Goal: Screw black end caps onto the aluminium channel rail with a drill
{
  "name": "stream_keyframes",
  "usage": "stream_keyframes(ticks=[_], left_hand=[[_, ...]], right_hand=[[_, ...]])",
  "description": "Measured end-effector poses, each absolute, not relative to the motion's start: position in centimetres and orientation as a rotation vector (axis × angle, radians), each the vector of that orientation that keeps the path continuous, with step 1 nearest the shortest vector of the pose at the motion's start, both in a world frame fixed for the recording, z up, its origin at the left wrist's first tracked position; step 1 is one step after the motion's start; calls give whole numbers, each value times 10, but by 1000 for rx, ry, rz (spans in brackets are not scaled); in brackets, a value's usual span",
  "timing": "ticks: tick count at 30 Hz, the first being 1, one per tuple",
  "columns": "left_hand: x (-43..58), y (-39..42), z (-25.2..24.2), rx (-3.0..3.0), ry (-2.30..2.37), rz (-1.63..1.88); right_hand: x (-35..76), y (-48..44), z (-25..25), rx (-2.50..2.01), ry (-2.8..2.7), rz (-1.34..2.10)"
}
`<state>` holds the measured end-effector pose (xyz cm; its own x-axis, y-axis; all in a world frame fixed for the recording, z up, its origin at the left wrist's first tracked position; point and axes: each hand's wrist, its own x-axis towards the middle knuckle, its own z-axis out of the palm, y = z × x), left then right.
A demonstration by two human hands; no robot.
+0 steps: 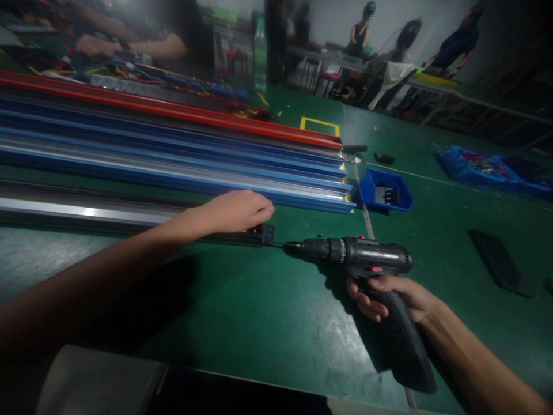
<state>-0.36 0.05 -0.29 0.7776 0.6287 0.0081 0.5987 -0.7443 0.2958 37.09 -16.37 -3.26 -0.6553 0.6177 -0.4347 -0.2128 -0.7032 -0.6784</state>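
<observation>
My right hand (391, 297) is wrapped round the grip of a black cordless drill (371, 256), which points left. The drill's long bit (279, 245) reaches the black end piece (267, 233) of a long black rail with a silver strip (108, 212). Whether the bit sits in a screw is too small to tell. My left hand (242, 208) is closed over the same rail near that end, its fingertips curled and partly hidden. Beyond it lie several long blue rails (207, 167) and a red rail (194, 113), side by side.
A blue bin (387, 190) with small dark parts stands past the rail ends. More blue bins (479, 167) sit at the right. A dark flat piece (499, 262) lies on the green table (276, 323). Across the table are a person's arm (147, 49) and wires; other people stand farther back.
</observation>
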Motion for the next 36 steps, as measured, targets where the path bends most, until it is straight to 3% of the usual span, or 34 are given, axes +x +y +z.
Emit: stream_keyframes(ticks=[36], left_hand=[[-3, 0, -1, 2694, 936, 183]], right_hand=[[367, -163, -25, -1085, -870, 2285]])
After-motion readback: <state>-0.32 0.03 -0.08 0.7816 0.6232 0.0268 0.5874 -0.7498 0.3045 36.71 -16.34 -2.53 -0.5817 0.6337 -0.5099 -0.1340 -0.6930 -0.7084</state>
